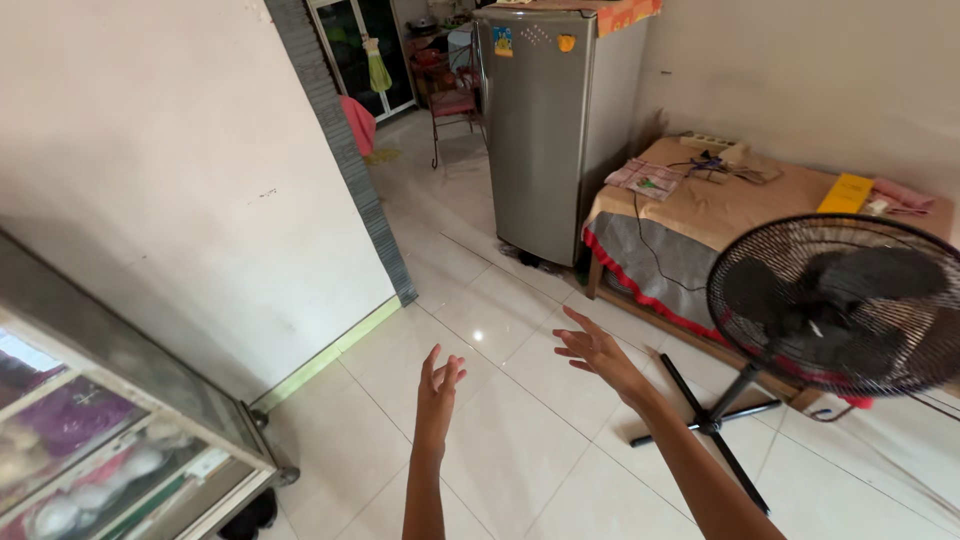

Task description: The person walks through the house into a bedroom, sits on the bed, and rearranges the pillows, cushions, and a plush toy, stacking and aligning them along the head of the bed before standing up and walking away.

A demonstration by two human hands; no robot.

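Note:
Both of my arms reach forward over the white tiled floor (500, 420). My left hand (438, 383) is raised with fingers up and slightly apart, holding nothing. My right hand (592, 347) is stretched out flat with spread fingers, also holding nothing. Neither hand touches anything. The nearest thing to my right hand is a black standing fan (845, 305) on a cross-shaped base, to the right of it.
A grey fridge (545, 130) stands ahead. Right of it is a low table (700, 215) under a tan cloth, carrying a power strip, cables and a yellow booklet. A glass display cabinet (110, 430) is at the left. A doorway with a chair lies behind.

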